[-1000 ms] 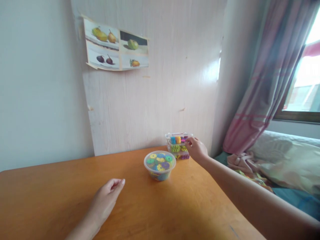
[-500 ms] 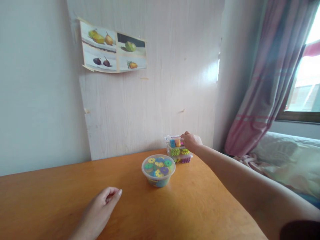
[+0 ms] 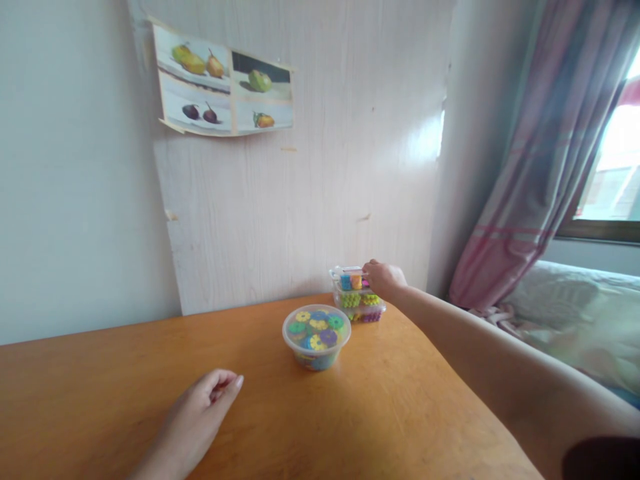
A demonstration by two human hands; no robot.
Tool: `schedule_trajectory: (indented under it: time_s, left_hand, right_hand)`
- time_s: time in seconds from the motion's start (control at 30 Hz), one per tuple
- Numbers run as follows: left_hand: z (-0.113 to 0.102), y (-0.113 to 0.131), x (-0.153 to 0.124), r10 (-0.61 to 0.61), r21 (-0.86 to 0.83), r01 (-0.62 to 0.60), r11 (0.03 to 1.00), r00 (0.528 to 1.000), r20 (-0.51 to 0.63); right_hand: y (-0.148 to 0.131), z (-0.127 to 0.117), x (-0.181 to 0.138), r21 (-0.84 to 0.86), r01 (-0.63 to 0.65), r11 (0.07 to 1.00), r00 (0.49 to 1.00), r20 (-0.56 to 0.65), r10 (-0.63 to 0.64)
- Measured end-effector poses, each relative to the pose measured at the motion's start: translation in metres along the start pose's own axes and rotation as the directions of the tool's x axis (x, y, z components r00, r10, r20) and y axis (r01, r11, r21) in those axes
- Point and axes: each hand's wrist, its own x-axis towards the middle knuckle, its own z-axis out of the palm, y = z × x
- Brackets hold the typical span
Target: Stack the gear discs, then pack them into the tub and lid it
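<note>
At the table's far right, my right hand [image 3: 384, 277] is closed on the right side of the top clear plastic box [image 3: 351, 281], which shows blue, orange and pink pieces. That box sits on a stack: a middle clear box [image 3: 351, 300] with yellow-green pieces and a bottom clear box [image 3: 373, 315] with purple and yellow ones. The fingertips are partly hidden. A round lidded tub [image 3: 317, 337] of flower-shaped plastic pieces stands just in front, touched by neither hand. My left hand [image 3: 203, 410] rests low over the near left of the table, fingers curled in, holding nothing visible.
The wooden table [image 3: 240, 347] reaches back to a pale board [image 3: 320, 200] on the wall. A sheet of fruit pictures [image 3: 225, 90] is fixed to that board. On the right are a curtain [image 3: 510, 180], a window and a bed with covers [image 3: 575, 313].
The camera view has tilted slightly, so the table things sit a little higher in it. My right hand stays at the top box, and my left hand is nearly still.
</note>
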Motion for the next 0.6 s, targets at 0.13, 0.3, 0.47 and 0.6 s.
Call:
schedule_trajectory:
  time_s: [0.13, 0.3, 0.47, 0.6]
  left_hand:
    - [0.001, -0.008, 0.003, 0.014, 0.016, -0.014, 1.000, 1.000, 0.007]
    - [0.002, -0.016, 0.005, 0.014, 0.021, -0.014, 1.000, 1.000, 0.016]
    - [0.002, -0.014, 0.004, 0.008, 0.019, -0.009, 1.000, 1.000, 0.020]
    - [0.002, -0.014, 0.004, 0.027, 0.017, -0.028, 0.999, 0.999, 0.017]
  right_hand:
    - [-0.001, -0.001, -0.004, -0.008, -0.003, 1.000, 1.000, -0.014, 0.003]
    - [0.002, -0.006, -0.012, -0.013, -0.005, 1.000, 0.998, -0.055, 0.005]
    - [0.013, -0.017, -0.031, -0.011, 0.005, 1.000, 0.991, -0.133, -0.006]
    - [0.024, -0.028, -0.062, -0.006, 0.044, 0.999, 0.974, -0.222, -0.045]
